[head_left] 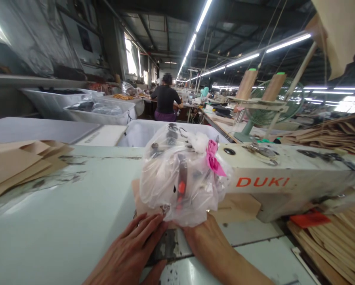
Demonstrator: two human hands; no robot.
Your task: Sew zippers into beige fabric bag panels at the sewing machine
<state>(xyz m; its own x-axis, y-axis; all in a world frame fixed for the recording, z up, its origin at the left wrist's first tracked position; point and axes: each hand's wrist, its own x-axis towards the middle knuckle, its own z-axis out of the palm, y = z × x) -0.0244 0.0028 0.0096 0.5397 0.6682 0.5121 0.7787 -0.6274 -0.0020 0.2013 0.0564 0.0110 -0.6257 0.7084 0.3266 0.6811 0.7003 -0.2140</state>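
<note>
A sewing machine (260, 182) marked DUKI stands before me, its needle end wrapped in a clear plastic bag (165, 170) with a pink strip (213, 158) tied on. Beneath the bag lies a piece of tan material (140, 200); more tan material (239, 208) shows under the machine arm. My left hand (132, 245) rests with fingers stretched out at the near edge of the tan piece, close to the needle area. Reaching under the bag from the right is my right hand (198, 233); its fingers are hidden. The needle and presser foot are also out of sight.
Folded tan sheets (23, 162) lie at the left of the pale green table (61, 221). Stacked tan pieces (334, 237) are at the right. Behind the machine stand a white bin (138, 130), thread cones (247, 85) and a fan (249, 128). A person (166, 99) sits farther back.
</note>
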